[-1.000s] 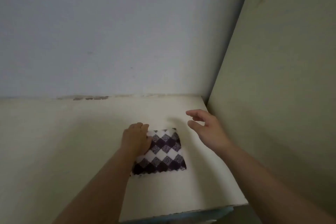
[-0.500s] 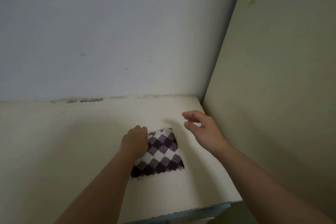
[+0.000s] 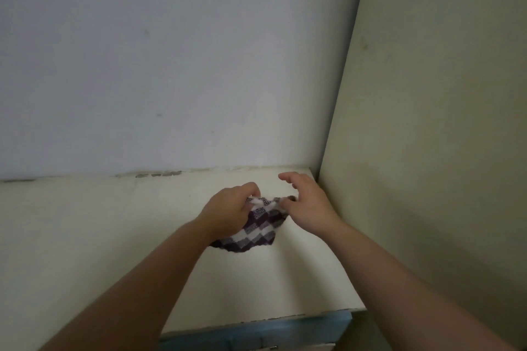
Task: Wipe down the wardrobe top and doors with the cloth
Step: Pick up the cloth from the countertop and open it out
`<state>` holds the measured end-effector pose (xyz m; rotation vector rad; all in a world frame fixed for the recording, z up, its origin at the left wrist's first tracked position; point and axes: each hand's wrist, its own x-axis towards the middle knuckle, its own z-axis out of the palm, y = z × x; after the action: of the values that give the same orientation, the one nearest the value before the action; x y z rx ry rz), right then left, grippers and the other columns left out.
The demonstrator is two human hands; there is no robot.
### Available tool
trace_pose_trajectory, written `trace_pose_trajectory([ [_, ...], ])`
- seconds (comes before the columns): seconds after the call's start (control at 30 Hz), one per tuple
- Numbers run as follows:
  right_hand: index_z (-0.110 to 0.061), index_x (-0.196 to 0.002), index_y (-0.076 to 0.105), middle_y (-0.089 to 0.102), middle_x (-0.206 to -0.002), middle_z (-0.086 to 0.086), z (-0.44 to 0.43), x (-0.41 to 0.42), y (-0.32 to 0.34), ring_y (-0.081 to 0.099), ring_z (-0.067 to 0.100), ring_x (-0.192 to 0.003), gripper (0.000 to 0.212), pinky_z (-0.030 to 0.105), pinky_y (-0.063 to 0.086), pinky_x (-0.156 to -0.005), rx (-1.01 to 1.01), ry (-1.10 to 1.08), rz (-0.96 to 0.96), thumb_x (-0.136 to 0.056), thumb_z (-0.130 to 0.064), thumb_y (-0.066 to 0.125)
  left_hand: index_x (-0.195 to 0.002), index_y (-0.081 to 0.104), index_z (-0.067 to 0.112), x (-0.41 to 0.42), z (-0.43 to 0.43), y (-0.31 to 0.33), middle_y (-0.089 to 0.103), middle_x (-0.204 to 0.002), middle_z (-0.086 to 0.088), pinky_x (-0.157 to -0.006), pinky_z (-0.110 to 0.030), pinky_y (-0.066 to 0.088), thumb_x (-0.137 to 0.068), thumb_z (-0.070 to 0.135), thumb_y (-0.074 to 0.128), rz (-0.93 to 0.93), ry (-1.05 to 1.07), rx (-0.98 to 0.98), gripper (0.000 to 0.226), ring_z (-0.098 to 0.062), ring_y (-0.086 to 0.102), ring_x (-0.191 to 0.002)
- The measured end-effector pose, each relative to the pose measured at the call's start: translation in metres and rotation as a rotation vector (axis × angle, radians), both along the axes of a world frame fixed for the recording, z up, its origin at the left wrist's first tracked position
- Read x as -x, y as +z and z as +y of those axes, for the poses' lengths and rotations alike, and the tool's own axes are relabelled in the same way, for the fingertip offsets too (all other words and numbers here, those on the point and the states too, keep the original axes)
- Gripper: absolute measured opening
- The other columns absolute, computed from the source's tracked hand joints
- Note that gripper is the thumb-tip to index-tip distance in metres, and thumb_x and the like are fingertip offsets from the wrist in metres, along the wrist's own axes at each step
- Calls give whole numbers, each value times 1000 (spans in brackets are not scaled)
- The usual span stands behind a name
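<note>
A purple-and-white checked cloth (image 3: 258, 229) lies bunched on the cream wardrobe top (image 3: 85, 236), near its back right corner. My left hand (image 3: 229, 212) grips the cloth's far left edge and lifts it off the surface. My right hand (image 3: 306, 204) pinches the cloth's far right edge with thumb and a finger, while its other fingers stay spread above the top. The cloth's near part still rests on the wardrobe top. Both forearms reach in from below.
A pale grey wall (image 3: 171, 65) stands behind the wardrobe top, and a cream wall (image 3: 442, 151) closes it in on the right. The wardrobe's blue front edge (image 3: 256, 333) shows at the bottom. Chipped paint (image 3: 158, 174) marks the back edge.
My right hand has come left and down onto the cloth and pinched its edge. The cloth, flat before, is now bunched and lifted at its far side by both hands.
</note>
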<state>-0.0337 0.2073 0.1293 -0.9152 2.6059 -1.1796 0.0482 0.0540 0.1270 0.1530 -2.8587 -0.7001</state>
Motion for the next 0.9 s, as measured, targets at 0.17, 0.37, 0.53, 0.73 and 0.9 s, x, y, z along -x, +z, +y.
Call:
trace_pose_trajectory([
  [0.17, -30, -102, 65, 62, -109, -4, 5, -21, 38, 54, 15, -106, 29, 40, 45, -95, 130, 57, -79, -75, -21, 68, -98, 57, 17, -29, 21, 55, 59, -87, 2, -62, -25, 36, -91, 8, 47, 179, 45, -66, 15, -17, 52, -79],
  [0.37, -25, -81, 66, 63, -74, -4, 19, -48, 79, 59, 15, -72, 9, 33, 51, -69, 273, 178, -101, -79, -16, 66, -100, 68, 16, -52, 39, 88, 52, -93, -1, -72, -15, 29, -86, 8, 58, 450, 222, -32, 19, -13, 50, -86],
  [0.53, -20, -93, 70, 68, -84, 0, 35, -71, 109, 63, 11, -74, 17, 21, 48, -65, 560, 347, -437, -91, -16, 54, -95, 72, 20, -74, 61, 114, 68, -94, 0, -90, -23, 42, -83, 11, 61, 569, 429, -339, 19, -14, 60, -94],
  [0.73, -24, -110, 58, 68, -74, 2, 49, -79, 133, 57, 14, -59, 40, 24, 45, -57, 733, 517, -566, -89, 6, 43, -86, 71, 14, -91, 89, 147, 69, -82, -2, -78, -29, 51, -80, 7, 68, 658, 406, -838, 10, -15, 64, -79],
  [0.9, -32, -105, 62, 50, -71, -5, 54, -94, 151, 45, 3, -53, 42, 13, 39, -54, 706, 475, -248, -85, 5, 59, -79, 62, 15, -101, 108, 165, 63, -71, -6, -51, -19, 47, -83, 2, 61, 728, 456, -976, 13, -11, 59, -53],
])
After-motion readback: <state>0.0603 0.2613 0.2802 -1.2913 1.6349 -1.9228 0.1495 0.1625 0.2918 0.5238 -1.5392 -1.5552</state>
